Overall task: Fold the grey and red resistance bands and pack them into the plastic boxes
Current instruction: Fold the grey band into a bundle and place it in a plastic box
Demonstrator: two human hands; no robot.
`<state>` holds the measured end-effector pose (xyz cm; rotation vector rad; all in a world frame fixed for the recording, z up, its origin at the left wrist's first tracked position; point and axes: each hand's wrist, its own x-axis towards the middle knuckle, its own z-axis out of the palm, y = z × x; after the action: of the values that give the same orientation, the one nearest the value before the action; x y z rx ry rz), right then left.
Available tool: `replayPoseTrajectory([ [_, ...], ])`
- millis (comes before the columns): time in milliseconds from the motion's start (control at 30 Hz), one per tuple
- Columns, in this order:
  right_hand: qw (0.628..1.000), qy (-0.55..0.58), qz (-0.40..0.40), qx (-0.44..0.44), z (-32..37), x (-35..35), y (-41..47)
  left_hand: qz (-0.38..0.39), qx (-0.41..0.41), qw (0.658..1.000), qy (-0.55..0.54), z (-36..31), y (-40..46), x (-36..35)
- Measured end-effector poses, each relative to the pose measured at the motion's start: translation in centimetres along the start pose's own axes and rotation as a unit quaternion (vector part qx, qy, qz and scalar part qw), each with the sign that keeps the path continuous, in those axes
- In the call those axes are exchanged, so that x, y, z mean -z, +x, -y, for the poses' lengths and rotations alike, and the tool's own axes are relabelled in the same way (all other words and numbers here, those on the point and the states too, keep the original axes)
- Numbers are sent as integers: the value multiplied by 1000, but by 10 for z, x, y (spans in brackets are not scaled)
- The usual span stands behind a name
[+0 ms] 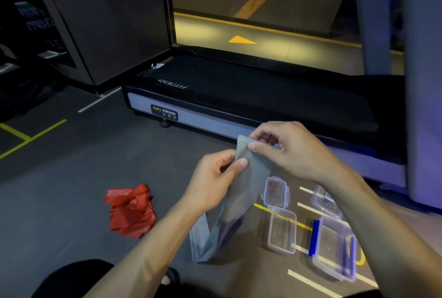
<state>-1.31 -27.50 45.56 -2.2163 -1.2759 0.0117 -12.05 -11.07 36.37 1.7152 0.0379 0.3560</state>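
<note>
Grey band held up for folding, boxes waiting on the floor

The grey band (241,192) is pinched at its top edge by the left hand (212,178) and the right hand (287,151), its tail hanging to the floor in what seems a loose loop. The edges should be matched squarely before each fold is pressed flat. Just beside it, the open small box (282,230) and large box (334,247) are laid; the red band (130,211) lies crumpled, well apart.
</note>
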Motion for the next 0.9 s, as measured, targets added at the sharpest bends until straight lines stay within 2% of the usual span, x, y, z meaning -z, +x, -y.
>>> replayPoseTrajectory([
  [100,1000,-11,6,-7,0,9,3,-1,-12,1000,0,-10,0,-2],
  [300,998,47,6,-28,-6,7,-1,-9,-19,1000,-4,-16,-2,-1],
  [600,981,169,42,-80,-20,-7,-5,-11,35,998,-49,-16,-3,-10],
  [767,976,184,47,-110,-24,-12,-8,-48,39,998,-24,-16,1,-19],
  [900,974,188,41,-121,-25,-11,-10,-68,0,998,13,-13,2,-24],
])
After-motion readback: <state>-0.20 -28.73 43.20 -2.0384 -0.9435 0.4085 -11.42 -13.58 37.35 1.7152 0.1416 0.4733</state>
